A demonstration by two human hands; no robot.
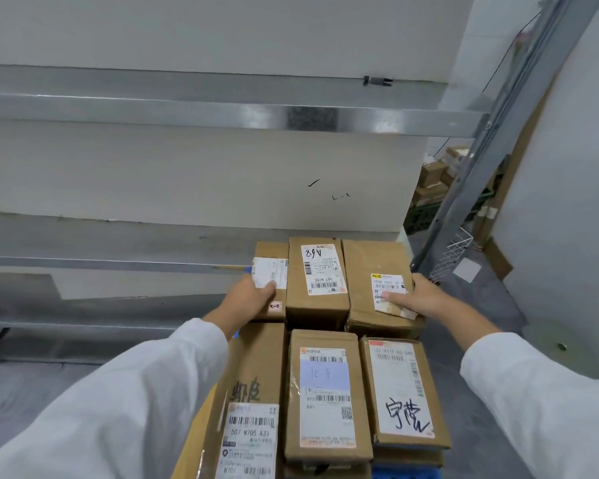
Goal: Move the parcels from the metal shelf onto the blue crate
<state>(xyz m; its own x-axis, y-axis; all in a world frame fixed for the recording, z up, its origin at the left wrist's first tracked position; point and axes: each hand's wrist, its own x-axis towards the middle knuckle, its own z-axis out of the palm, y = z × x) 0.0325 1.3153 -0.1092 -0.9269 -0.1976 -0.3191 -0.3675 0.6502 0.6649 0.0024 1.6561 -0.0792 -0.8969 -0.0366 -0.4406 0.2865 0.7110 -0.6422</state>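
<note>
Three parcels lie side by side at the 12 o'clock end of the stack on the blue crate (405, 473), long axes running 12 to 6. The left hand (253, 299) clasps the left parcel (272, 250) from 9 o'clock, thumb on its label. The right hand (419, 297) clasps the right parcel (374, 261) from 3 o'clock, with the middle parcel (317, 271) between them. The metal shelf (187, 112) stands beyond at 12, and both hands look equally near

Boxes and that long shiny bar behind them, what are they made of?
The boxes look like brown cardboard: matte, creased at the edges, with paper labels stuck on. The shelf rail looks like metal, probably steel: grey, and it glints.
</note>
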